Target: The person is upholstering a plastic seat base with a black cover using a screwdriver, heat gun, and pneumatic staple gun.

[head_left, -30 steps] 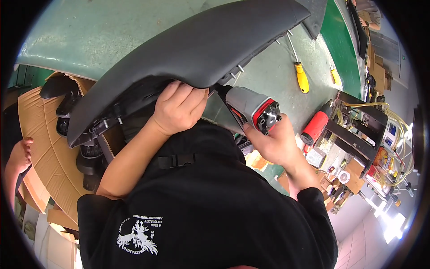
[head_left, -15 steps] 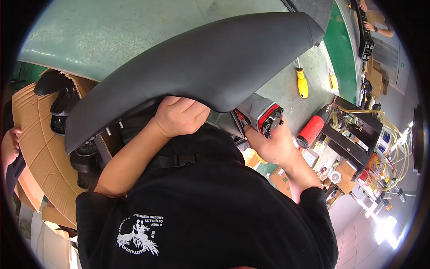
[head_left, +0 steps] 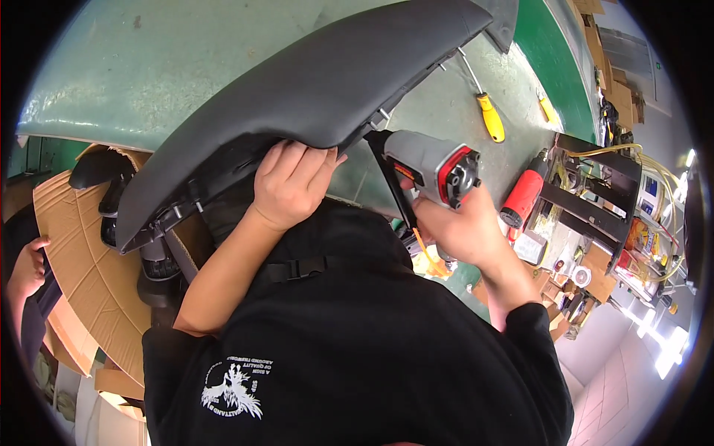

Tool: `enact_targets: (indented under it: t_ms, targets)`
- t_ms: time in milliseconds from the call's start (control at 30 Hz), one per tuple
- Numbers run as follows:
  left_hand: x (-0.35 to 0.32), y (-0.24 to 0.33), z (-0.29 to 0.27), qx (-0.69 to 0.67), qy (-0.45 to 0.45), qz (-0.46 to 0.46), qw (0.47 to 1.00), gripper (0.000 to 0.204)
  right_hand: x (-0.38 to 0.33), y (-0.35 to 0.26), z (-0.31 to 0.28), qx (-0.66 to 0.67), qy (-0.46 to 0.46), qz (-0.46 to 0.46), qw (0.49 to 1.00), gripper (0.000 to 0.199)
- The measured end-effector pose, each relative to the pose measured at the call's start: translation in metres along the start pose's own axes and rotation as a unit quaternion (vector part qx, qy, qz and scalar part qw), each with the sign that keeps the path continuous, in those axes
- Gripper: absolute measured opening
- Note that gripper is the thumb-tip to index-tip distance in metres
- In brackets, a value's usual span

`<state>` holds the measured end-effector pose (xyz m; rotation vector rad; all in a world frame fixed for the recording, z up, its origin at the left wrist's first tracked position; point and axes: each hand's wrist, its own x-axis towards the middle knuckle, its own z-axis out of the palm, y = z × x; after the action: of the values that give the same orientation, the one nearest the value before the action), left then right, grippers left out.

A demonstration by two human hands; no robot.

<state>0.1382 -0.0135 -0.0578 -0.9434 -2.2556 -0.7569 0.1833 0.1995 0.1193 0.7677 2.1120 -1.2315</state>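
A long black padded seat (head_left: 297, 82), like a motorcycle seat, is tilted up over the table's near edge. Metal studs stick out from its underside. My left hand (head_left: 292, 182) is closed on the seat's near lower edge, its fingers over the rim and the thumb pointing right. In my right hand (head_left: 457, 223) is a grey and black staple gun (head_left: 428, 160) with a red band at its rear cap. The gun's nose is close to the seat's underside edge; whether they touch I cannot tell.
On the green table (head_left: 171, 52) lie a yellow-handled screwdriver (head_left: 489, 117) and a red heat gun (head_left: 523, 195). A dark rack (head_left: 587, 215) with hoses stands at the right. At the left is a cardboard box (head_left: 82, 245) holding black seats, with another person's hand (head_left: 28, 266) beside it.
The seat has tipped, so more of its underside and studs shows. My left fingers have loosened slightly along its edge. The staple gun's nose, hidden before, is now in sight.
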Motion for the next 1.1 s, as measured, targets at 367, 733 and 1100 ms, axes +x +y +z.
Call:
enact_targets:
  t_ms: [367,733,1100]
  targets:
    - [-0.005,0.004,-0.007,-0.005,-0.004,-0.048,0.999,0.022,0.001,0.009,0.023,-0.102,-0.035,-0.057,0.993,0.016]
    - [-0.031,-0.002,0.006,0.003,-0.064,-0.013,0.998,0.024,0.023,0.009,0.025,-0.208,-0.02,-0.115,0.971,0.032]
    - [-0.018,-0.003,-0.006,-0.002,-0.078,-0.019,0.997,0.03,0.016,0.025,0.018,-0.193,0.025,-0.221,0.956,0.031]
